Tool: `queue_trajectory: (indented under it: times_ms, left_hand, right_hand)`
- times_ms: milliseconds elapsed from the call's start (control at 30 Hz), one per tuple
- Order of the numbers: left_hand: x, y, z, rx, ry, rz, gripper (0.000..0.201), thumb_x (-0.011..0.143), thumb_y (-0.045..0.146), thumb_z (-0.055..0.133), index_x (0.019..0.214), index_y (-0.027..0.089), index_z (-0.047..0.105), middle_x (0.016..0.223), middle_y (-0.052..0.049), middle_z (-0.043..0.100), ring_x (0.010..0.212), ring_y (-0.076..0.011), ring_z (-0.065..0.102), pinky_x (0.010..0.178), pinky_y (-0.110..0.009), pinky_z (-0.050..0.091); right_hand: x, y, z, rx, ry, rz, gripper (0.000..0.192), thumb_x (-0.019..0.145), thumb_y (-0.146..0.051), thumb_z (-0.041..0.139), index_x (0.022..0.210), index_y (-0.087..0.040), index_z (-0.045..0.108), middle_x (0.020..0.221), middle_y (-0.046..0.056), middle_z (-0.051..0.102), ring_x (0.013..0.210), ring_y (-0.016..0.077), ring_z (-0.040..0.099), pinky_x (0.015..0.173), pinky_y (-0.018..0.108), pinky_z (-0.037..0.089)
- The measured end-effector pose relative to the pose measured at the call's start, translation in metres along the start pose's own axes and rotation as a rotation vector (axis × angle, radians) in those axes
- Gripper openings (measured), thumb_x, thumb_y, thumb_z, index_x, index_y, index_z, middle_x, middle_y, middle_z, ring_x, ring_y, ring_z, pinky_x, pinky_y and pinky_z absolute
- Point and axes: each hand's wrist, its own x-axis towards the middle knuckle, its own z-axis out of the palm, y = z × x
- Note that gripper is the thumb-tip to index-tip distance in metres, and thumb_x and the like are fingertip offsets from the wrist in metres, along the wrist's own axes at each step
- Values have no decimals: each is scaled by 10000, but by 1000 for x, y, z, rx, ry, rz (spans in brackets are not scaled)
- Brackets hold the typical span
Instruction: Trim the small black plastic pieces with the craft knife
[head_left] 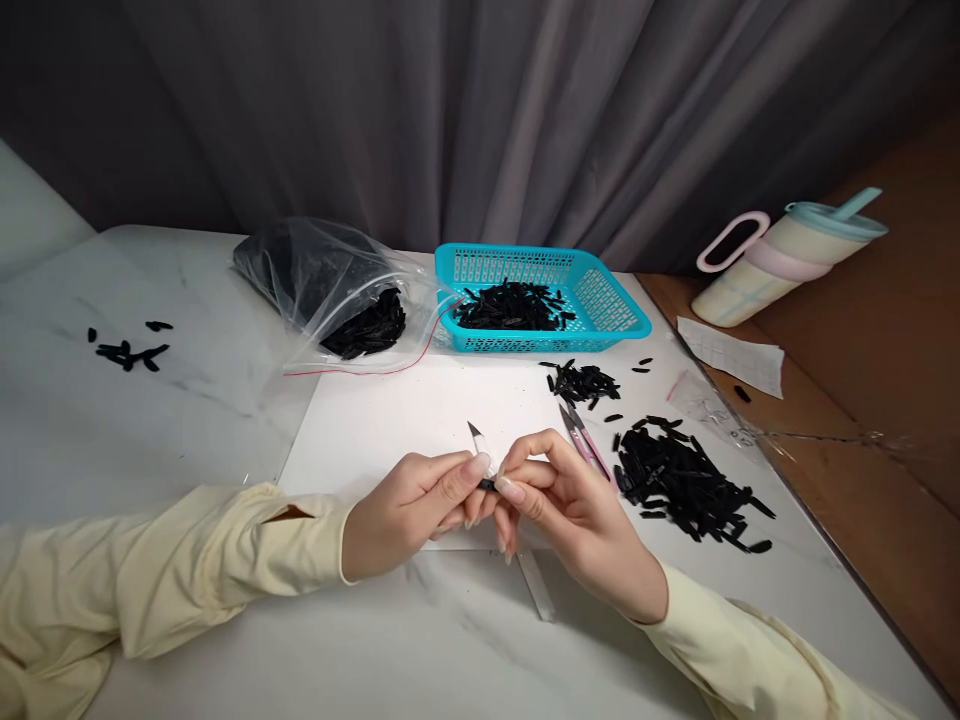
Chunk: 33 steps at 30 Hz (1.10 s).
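**Two hands pinch a small black piece at a craft knife blade**

Low in the middle of the frame, the left hand (409,510) and the right hand (570,505) meet fingertip to fingertip over a white sheet of paper (420,420) laid on the pale marble-patterned table (150,420). Between the thumbs and forefingers sits a small black oblong piece (487,485), pinched from both sides. The right hand also holds a slim craft knife with a pointed silver blade (478,440), whose tip rises up and to the left above the fingers; its handle is hidden in the hand. Both arms wear pale yellow sleeves.

Just right of the right hand lie pink-handled tweezers or snips (585,445), tips pointing up-left; which tool it is cannot be told. Further right, a large loose heap of black oblong pieces (686,485) spreads over the table, with a smaller cluster of the same pieces (581,382) above it.

At upper centre stands a turquoise plastic mesh basket (600,295) with more black pieces inside. To its left a clear zip-seal plastic bag (322,285) lies on its side, black pieces at its mouth. A few stray black pieces (127,350) lie at far left. At upper right, on brown board, a cream tumbler with a pink loop handle and a blue lid and straw (787,260) lies tilted, a slip of white printed paper (731,355) near it.
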Motion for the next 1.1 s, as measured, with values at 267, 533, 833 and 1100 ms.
queue_trajectory:
  times_ms: [267, 533, 833, 1100]
  left_hand:
    - [-1, -6, -3, 23, -28, 66, 387, 911, 446, 332, 651, 175, 429, 520, 56, 309, 494, -84, 310, 474, -237, 264]
    - [2, -3, -2, -46, -17, -18, 396, 883, 474, 397, 667, 153, 478, 504, 73, 290, 444, -54, 237, 434, -209, 241]
    - [19, -4, -9, -393, -4, -311, 472, 877, 527, 352, 665, 140, 521, 422, 72, 297, 340, -27, 160, 315, -150, 92]
    - [27, -6, -19, -680, -68, -408, 458, 875, 460, 330, 706, 108, 571, 501, -10, 470, 368, -95, 421, 270, -157, 190]
  right_hand:
    - [-2, 0, 0, -36, 2, -1, 147, 899, -309, 481, 853, -202, 391, 648, -19, 572, 515, 93, 530, 529, 240, 433]
    - [-3, -4, 1, -79, 37, -4, 164, 869, -315, 524, 886, -199, 409, 713, 20, 627, 531, 99, 540, 491, 232, 465]
    - [13, -51, -109, -641, 517, -12, 228, 732, -346, 665, 851, -177, 567, 685, 31, 643, 507, 101, 524, 519, 244, 459]
    - [17, -28, -190, -669, 527, 233, 324, 609, -442, 691, 692, -151, 577, 677, 81, 664, 432, 94, 470, 415, 254, 419]
